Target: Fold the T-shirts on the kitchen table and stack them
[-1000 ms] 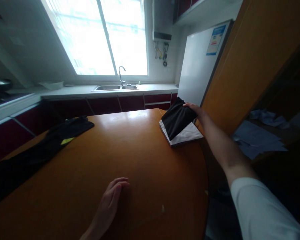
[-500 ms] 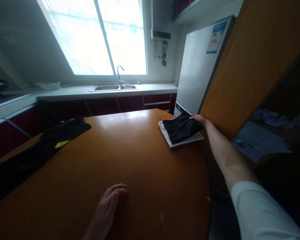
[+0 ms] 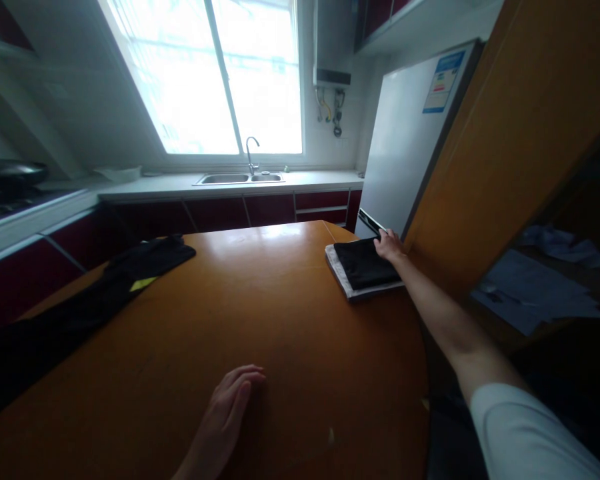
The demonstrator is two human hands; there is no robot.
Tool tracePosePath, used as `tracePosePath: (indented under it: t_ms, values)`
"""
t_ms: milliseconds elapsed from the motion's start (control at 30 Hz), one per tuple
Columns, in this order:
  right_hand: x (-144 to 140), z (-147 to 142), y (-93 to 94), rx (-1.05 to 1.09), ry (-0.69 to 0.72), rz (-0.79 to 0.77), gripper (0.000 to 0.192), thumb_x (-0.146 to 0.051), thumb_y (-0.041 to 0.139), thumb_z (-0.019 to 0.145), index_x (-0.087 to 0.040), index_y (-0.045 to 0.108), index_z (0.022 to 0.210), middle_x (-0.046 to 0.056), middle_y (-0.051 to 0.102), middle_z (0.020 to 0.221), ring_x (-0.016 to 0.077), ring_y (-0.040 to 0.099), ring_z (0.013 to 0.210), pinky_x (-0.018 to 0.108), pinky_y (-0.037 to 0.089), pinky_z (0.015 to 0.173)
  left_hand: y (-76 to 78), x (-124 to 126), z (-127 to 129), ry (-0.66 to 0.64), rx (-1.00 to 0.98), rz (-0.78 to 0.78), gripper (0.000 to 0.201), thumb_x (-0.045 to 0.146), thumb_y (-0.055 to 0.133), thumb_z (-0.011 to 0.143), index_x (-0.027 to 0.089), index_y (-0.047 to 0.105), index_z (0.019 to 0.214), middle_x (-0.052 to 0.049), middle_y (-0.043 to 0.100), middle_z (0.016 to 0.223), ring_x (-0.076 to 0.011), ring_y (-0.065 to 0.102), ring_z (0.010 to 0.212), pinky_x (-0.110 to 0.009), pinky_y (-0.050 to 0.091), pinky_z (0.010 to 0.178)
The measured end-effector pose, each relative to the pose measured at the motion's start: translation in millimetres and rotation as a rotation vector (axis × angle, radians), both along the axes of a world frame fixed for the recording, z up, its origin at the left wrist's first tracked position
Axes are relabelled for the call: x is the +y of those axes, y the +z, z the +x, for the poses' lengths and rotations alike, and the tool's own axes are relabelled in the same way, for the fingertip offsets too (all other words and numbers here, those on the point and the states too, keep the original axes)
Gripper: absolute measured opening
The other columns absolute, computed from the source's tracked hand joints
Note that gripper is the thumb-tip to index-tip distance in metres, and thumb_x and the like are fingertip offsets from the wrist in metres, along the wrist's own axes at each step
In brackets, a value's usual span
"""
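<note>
A black folded garment (image 3: 365, 263) lies flat on a light patterned folded cloth (image 3: 353, 292) at the right rear of the wooden table. My right hand (image 3: 391, 247) is on the black garment's back right edge, its fingers apart and slightly bent. Near the front of the table, my left hand (image 3: 230, 403) rests with fingers loosely stretched out, holding nothing. Spread along the table's left side is a long black garment (image 3: 90, 307) with a yellow patch (image 3: 143, 284); part of it runs out of view.
The brown wooden table (image 3: 270, 320) has a curved right edge. Behind it stand a counter with a sink (image 3: 225, 179) and a white fridge (image 3: 400, 147). A wooden panel (image 3: 485, 167) rises at right, beside a shelf with papers (image 3: 535, 290). A pan (image 3: 13, 172) sits far left.
The black folded garment's raised right side has come down flat on the pile. My right hand has shifted from its corner onto its back edge. The view has turned slightly left.
</note>
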State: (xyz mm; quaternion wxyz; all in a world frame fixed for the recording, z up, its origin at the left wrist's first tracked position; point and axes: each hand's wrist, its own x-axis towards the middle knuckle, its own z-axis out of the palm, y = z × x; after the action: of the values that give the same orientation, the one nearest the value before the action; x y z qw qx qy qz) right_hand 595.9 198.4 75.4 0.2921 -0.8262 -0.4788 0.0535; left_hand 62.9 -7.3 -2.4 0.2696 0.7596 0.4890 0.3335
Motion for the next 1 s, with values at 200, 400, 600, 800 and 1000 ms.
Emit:
tracePosePath:
  t_ms: [200,400,600,800,1000]
  values:
    - [-0.5,-21.7,-26.3,-0.089,0.039,-0.110,0.062,-0.045,0.040,0.101,-0.017,0.037,0.156,0.016,0.019,0.168,0.0314,0.012,0.155,0.063,0.009,0.121,-2.6,-1.7,0.4,-0.007,-0.015,0.002,0.054,0.062,0.033,0.101,0.028,0.075,0.097,-0.007,0.071,0.117,-0.0270,0.064,0.115,-0.047,0.051,0.105]
    - [-20.5,-92.9,-19.9,-0.230,0.113,0.278,0.057,-0.036,0.030,0.102,-0.010,0.044,0.151,0.020,0.030,0.163,0.0317,0.021,0.153,0.060,0.020,0.120,4.6,-4.3,4.8,-0.047,0.000,0.016,0.049,0.054,0.033,0.104,0.027,0.074,0.097,-0.006,0.070,0.116,-0.0259,0.061,0.115,-0.045,0.048,0.105]
    - [-76.3,-234.7,-64.2,-0.020,0.587,0.340,0.048,-0.033,0.047,0.094,-0.013,0.061,0.136,0.017,0.047,0.153,0.0300,0.040,0.145,0.049,0.033,0.120,13.4,-14.6,12.1,-0.076,-0.011,0.031,0.042,0.043,0.035,0.106,0.023,0.071,0.097,-0.007,0.070,0.111,-0.0229,0.060,0.112,-0.041,0.045,0.103]
    - [-123.2,-312.1,-111.0,0.042,0.915,0.383,0.038,-0.024,0.044,0.092,-0.018,0.070,0.119,0.014,0.059,0.141,0.0285,0.051,0.135,0.050,0.041,0.115,9.0,-18.5,11.4,-0.014,-0.107,0.065,0.022,0.027,0.049,0.099,0.021,0.070,0.103,-0.007,0.069,0.108,-0.0201,0.061,0.107,-0.034,0.048,0.099]
    - [-147.8,-310.3,-121.5,-0.036,0.961,0.368,0.037,-0.025,0.045,0.091,-0.016,0.068,0.119,0.015,0.059,0.139,0.0306,0.054,0.130,0.052,0.044,0.112,22.6,23.1,-31.1,0.175,0.076,0.197,0.019,0.018,0.064,0.088,0.021,0.070,0.106,-0.005,0.072,0.111,-0.0187,0.064,0.109,-0.030,0.048,0.102]
